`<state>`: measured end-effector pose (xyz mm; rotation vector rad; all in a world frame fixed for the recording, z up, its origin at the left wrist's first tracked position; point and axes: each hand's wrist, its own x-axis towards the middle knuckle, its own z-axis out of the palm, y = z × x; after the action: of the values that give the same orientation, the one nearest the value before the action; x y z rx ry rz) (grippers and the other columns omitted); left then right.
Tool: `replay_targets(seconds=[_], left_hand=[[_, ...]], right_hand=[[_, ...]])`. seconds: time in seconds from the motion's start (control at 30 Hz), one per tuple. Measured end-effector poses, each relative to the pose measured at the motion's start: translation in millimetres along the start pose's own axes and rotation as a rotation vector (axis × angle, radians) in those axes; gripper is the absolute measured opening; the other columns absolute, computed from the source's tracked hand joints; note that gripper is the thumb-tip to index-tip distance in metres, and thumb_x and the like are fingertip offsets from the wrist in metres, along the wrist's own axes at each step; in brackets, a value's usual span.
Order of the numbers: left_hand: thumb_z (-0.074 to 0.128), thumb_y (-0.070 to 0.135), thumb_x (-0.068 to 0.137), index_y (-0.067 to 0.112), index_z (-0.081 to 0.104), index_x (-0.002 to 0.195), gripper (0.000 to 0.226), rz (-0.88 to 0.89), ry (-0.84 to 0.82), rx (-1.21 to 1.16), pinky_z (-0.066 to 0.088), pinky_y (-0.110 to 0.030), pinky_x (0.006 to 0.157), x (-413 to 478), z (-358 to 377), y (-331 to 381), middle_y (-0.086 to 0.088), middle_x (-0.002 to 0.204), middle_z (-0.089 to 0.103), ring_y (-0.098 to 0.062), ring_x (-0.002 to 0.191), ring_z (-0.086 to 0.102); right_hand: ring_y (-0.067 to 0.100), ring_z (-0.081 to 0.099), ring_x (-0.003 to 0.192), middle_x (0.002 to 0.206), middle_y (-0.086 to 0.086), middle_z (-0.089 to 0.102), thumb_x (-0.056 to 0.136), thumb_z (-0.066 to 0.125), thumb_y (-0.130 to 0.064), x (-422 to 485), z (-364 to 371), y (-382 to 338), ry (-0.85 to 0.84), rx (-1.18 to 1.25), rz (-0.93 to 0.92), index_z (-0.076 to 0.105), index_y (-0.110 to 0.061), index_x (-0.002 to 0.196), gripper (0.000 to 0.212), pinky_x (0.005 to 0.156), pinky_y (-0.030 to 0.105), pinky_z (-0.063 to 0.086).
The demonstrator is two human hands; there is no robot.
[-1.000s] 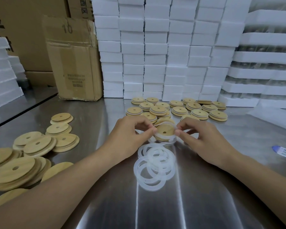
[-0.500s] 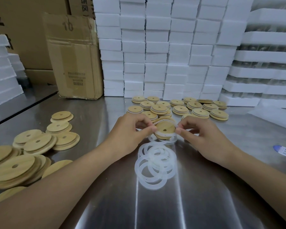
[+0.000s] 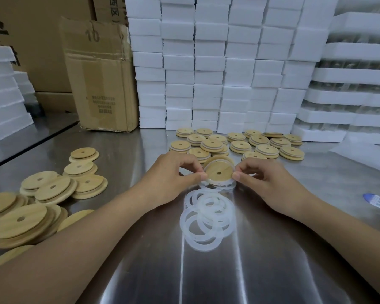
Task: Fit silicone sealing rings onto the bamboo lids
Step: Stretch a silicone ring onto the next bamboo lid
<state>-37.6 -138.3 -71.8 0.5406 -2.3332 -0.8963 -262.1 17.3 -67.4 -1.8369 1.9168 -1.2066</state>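
Hands reach out past the heap of loose rings (image 3: 206, 220) near the tabletop's (image 3: 272, 260) front edge. Our left hand (image 3: 173, 174) and right hand (image 3: 266, 183) each pinch a side of one bamboo lid (image 3: 219, 172), which is tilted toward us with a sealing ring (image 3: 221, 184) stretched round it. We judge the silicone could slip off the rim or twist (it looks slick) if either pinch slackens, and a dropped lid might skate on the polished steel. Bare lids (image 3: 53, 189) crowd the left edge and ringed lids (image 3: 261, 145) lie toward the far edge. Foam blocks (image 3: 206, 62) and a cardboard box (image 3: 101, 80) are stacked behind.
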Motion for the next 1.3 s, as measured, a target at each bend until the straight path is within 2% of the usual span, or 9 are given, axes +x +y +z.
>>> replay_targets(seconds=[0.37,0.47,0.63,0.73,0.8,0.9,1.07,1.17,1.3], left_hand=[[0.085,0.031,0.091,0.025,0.082,0.085,0.009,-0.085,0.028,-0.073,0.057,-0.035,0.094,0,4,8,0.012,0.087,0.081,0.0,0.094,0.075],[0.087,0.032,0.089,0.025,0.082,0.083,0.011,-0.105,0.032,-0.089,0.055,-0.031,0.091,1,5,7,0.012,0.087,0.081,0.0,0.093,0.076],[0.091,0.031,0.085,0.026,0.084,0.079,0.01,-0.115,0.019,-0.071,0.059,-0.043,0.099,2,4,5,0.013,0.087,0.081,-0.005,0.094,0.075],[0.09,0.03,0.086,0.027,0.083,0.078,0.012,-0.107,0.013,-0.06,0.059,-0.042,0.097,4,4,4,0.012,0.085,0.08,-0.006,0.093,0.075],[0.089,0.03,0.087,0.024,0.081,0.078,0.013,-0.108,0.017,-0.097,0.059,-0.037,0.091,4,5,3,0.011,0.083,0.081,-0.005,0.088,0.076],[0.088,0.03,0.089,0.023,0.08,0.08,0.014,-0.107,0.005,-0.129,0.052,-0.026,0.083,4,5,3,0.009,0.081,0.081,-0.002,0.081,0.076],[0.088,0.031,0.088,0.021,0.081,0.084,0.012,-0.101,-0.028,-0.119,0.056,-0.031,0.092,5,1,2,0.01,0.085,0.082,-0.004,0.088,0.076],[0.089,0.027,0.087,0.019,0.081,0.084,0.012,-0.086,-0.053,-0.13,0.053,-0.026,0.087,6,0,0,0.01,0.087,0.082,-0.001,0.088,0.075],[0.087,0.024,0.089,0.018,0.081,0.084,0.01,-0.064,-0.069,-0.092,0.053,-0.023,0.082,7,-1,-2,0.01,0.087,0.081,-0.002,0.088,0.075]], right_hand=[[0.002,0.067,0.09,0.089,-0.019,0.074,0.099,0.07,-0.034,-1,4,-2,0.061,-0.091,0.029,0.076,-0.032,0.09,0.011,0.09,0.037,0.057],[0.001,0.068,0.087,0.088,-0.019,0.075,0.098,0.071,-0.033,-2,3,-2,0.051,-0.076,0.035,0.077,-0.031,0.089,0.01,0.089,0.036,0.057],[0.001,0.068,0.083,0.087,-0.019,0.075,0.095,0.077,-0.033,-2,2,-2,0.027,-0.04,0.044,0.078,-0.03,0.086,0.01,0.084,0.031,0.054],[0.001,0.068,0.098,0.097,-0.021,0.076,0.096,0.075,-0.034,-2,2,-2,0.04,-0.068,0.034,0.078,-0.03,0.088,0.009,0.089,0.03,0.053],[0.004,0.07,0.104,0.104,-0.019,0.077,0.097,0.074,-0.033,-2,2,-3,0.06,-0.045,0.016,0.078,-0.028,0.088,0.011,0.092,0.03,0.054],[0.016,0.074,0.086,0.091,-0.007,0.079,0.097,0.074,-0.026,-2,2,-3,0.042,0.043,0.031,0.078,-0.024,0.088,0.01,0.084,0.031,0.059],[0.029,0.073,0.085,0.085,0.001,0.078,0.096,0.076,-0.019,0,1,0,0.014,0.09,0.047,0.078,-0.017,0.089,0.007,0.079,0.03,0.058],[0.013,0.071,0.083,0.086,-0.009,0.077,0.096,0.075,-0.021,0,-1,-2,-0.016,0.026,0.034,0.078,-0.023,0.088,0.01,0.078,0.017,0.052],[-0.002,0.066,0.09,0.086,-0.025,0.073,0.097,0.074,-0.025,0,-3,-5,-0.035,-0.098,0.018,0.076,-0.03,0.085,0.013,0.094,0.028,0.052]])
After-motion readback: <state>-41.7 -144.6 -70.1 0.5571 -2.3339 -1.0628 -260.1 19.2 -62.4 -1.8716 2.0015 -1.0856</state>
